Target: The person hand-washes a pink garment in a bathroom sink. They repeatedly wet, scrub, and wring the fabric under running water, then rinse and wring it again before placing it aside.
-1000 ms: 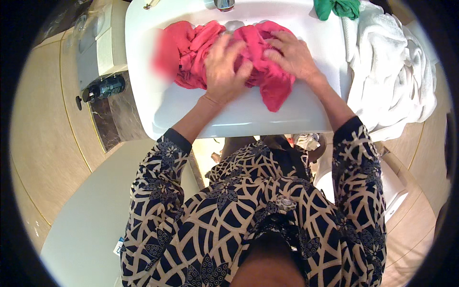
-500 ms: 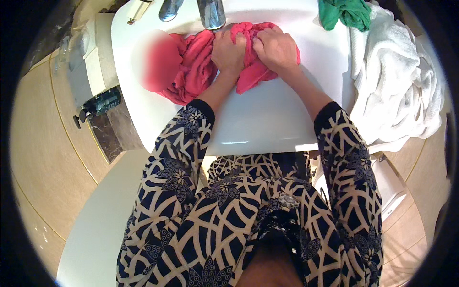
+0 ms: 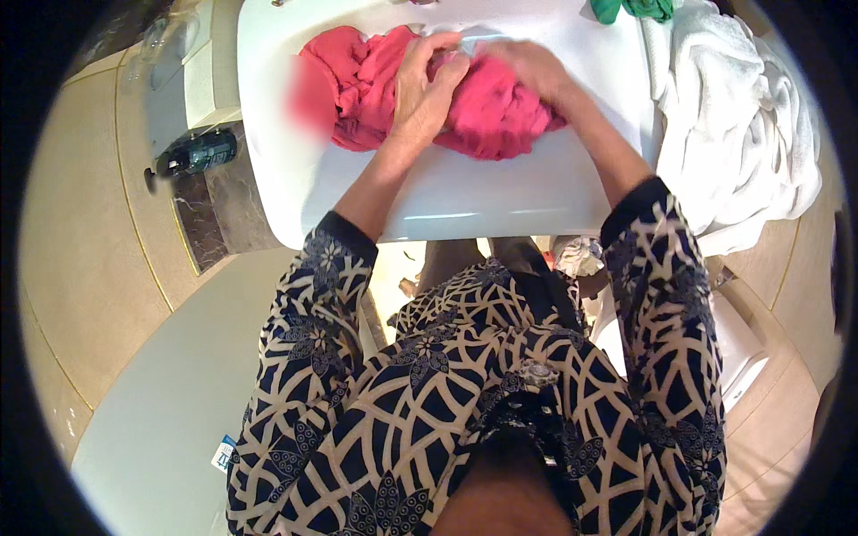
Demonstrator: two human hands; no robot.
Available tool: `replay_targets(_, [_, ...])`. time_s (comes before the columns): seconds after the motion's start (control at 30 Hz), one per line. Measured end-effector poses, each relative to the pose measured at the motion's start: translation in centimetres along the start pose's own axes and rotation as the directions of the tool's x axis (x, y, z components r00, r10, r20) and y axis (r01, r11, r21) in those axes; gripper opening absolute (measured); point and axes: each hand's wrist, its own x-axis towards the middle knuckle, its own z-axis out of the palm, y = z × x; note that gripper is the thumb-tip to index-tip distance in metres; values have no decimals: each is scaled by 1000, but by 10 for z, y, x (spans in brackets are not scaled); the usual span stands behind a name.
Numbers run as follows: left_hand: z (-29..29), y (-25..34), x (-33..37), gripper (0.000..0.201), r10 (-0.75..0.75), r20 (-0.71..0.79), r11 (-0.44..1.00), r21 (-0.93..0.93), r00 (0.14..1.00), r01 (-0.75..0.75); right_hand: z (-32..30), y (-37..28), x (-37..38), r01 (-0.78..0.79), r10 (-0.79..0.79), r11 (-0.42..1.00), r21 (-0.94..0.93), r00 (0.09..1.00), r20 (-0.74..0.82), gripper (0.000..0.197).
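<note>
A wet-looking red cloth [image 3: 500, 112] lies bunched in a white sink [image 3: 500, 196], spreading from the left side to the middle. My left hand [image 3: 420, 98] rests against its middle, with thumb and fingers apart and the fingers reaching to the right. On the cloth's right part is my right hand [image 3: 532, 71], its fingers smeared by motion. Part of the cloth bulges up between and below the two hands. The cloth's left end is blurred.
A white towel [image 3: 737, 125] is heaped to the right of the sink, with a green cloth [image 3: 657, 7] at its far end. On the left stands a counter edge [image 3: 198, 71] and a dark pump bottle [image 3: 197, 154] lying sideways. A pale rounded surface [image 3: 170, 366] lies below left.
My left hand has loosened, its thumb and fingers now spread apart. The right part of the cloth is gathered into a rounder bunch. The view has shifted, so the tap is mostly out of sight.
</note>
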Motion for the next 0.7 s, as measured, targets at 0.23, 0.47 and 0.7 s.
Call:
replay_targets(0.23, [8, -4, -50, 39, 71, -11, 869, 491, 997, -56, 22, -26, -75, 309, -457, 836, -453, 850, -262, 36])
replay_targets(0.47, [32, -46, -28, 22, 40, -179, 891, 451, 983, 46, 41, -3, -26, 233, -372, 906, -352, 836, -403, 19])
replay_targets(0.7, [28, -51, 16, 30, -353, -269, 764, 470, 896, 442, 37, 8, 19, -7, -85, 980, -198, 886, -455, 26])
